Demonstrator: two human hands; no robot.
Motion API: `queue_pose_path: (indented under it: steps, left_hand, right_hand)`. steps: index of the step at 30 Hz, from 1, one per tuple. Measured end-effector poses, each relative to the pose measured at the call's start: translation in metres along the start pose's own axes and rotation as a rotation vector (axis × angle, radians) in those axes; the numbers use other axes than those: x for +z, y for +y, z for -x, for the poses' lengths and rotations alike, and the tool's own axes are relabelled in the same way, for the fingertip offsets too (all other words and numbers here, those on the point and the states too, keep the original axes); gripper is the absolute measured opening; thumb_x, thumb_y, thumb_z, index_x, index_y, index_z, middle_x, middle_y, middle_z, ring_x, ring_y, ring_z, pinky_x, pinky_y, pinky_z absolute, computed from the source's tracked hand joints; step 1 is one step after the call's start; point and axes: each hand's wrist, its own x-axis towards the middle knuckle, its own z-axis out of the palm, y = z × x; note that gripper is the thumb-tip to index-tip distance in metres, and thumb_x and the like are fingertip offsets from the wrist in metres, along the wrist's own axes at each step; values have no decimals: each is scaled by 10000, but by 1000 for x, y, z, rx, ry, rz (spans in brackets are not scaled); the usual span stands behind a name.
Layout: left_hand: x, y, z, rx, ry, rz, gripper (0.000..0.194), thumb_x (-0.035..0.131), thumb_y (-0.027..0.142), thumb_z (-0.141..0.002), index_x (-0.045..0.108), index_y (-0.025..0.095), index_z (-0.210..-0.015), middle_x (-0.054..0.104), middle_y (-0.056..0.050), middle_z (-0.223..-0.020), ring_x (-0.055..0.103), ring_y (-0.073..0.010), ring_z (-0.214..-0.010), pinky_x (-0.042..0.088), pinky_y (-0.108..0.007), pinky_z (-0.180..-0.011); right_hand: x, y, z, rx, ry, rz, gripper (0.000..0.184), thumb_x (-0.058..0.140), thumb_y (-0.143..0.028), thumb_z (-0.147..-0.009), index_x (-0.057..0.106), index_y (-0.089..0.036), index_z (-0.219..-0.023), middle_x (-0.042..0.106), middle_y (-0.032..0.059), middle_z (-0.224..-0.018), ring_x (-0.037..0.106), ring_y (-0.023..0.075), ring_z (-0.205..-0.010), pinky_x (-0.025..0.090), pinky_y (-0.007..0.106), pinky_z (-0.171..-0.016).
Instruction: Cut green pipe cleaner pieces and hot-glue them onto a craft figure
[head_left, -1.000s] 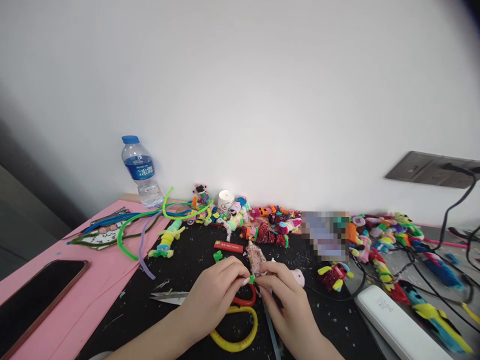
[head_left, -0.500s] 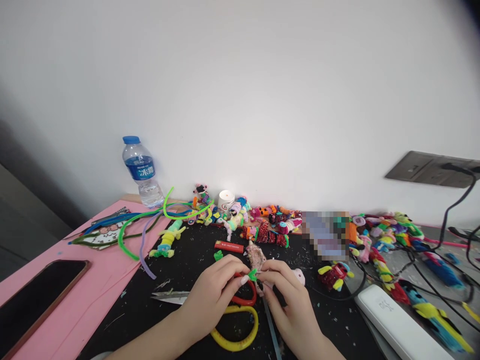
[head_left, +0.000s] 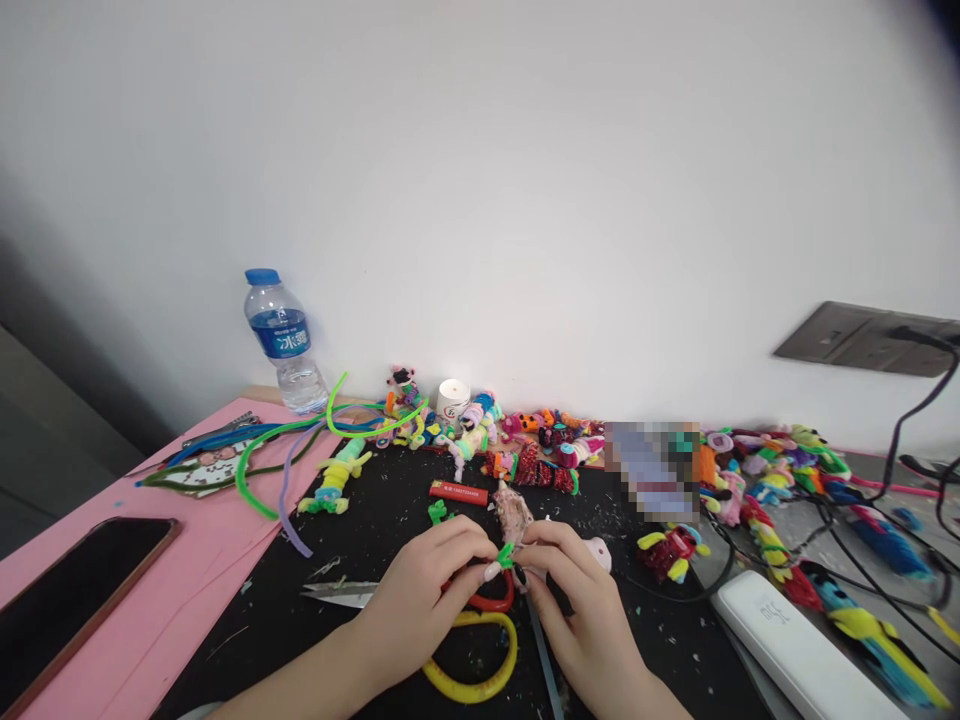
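While L hand (head_left: 427, 578) pinches green bit (head_left: 506, 555), R hand (head_left: 581, 592) too, prob. fuzzy wire

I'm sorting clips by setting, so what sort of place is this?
Probably a handicraft workspace, though whether at home or in a workshop I can't tell: scissors, loose fuzzy stems and many small fuzzy figures point to it.

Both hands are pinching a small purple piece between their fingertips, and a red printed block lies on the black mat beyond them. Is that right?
Not quite: the small piece is green, not purple, as the head view shows. The left hand and right hand are pinching it, and the red printed block lies on the black mat beyond them.
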Motion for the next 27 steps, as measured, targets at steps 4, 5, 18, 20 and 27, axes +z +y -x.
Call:
queue_pose_path:
  steps: [4, 5, 18, 20, 27]
  left_hand:
    - [0, -1, 0, 8, -3, -14, 184, 437, 111, -869, 609, 177, -859, 593, -39, -850, 554, -151, -793, 436, -234, -735]
    - [1, -2, 0, 12, -1, -16, 186, 437, 111, -869, 611, 175, -857, 594, -41, -846, 554, -152, -788, 437, -236, -732]
    - [-7, -9, 0, -27, 165, -50, 161, 433, 149, -872, 584, 164, -819, 551, -36, -792, 504, -143, -681, 408, -232, -640]
    - [-7, -11, 0, -24, 178, -54, 153, 433, 151, -873, 578, 166, -825, 545, -35, -802, 497, -142, -688, 402, -232, -644]
    - [-4, -23, 2, -34, 222, -57, 138, 425, 179, -883, 557, 184, -846, 528, -30, -830, 475, -135, -661, 376, -221, -585]
  right_hand:
    - [1, 0, -1, -5, -3, 1, 215, 435, -79, -835, 595, -199, -914, 558, 80, -958, 556, 187, -900, 480, 302, -774]
    - [1, 0, -1, -4, -7, 2, 216, 436, -79, -834, 596, -199, -915, 558, 80, -960, 556, 187, -903, 480, 304, -776]
    - [-16, 24, -4, 218, -102, 366, 547, 396, -13, -613, 471, -213, -1117, 474, 85, -1165, 437, 261, -1074, 390, 428, -861]
    - [-17, 25, -3, 269, -157, 419, 576, 397, -23, -595, 461, -219, -1132, 469, 80, -1179, 433, 260, -1064, 389, 413, -833]
    - [-18, 28, -2, 284, -246, 495, 586, 426, -60, -585, 473, -230, -1144, 528, 67, -1112, 450, 256, -1003, 339, 389, -821]
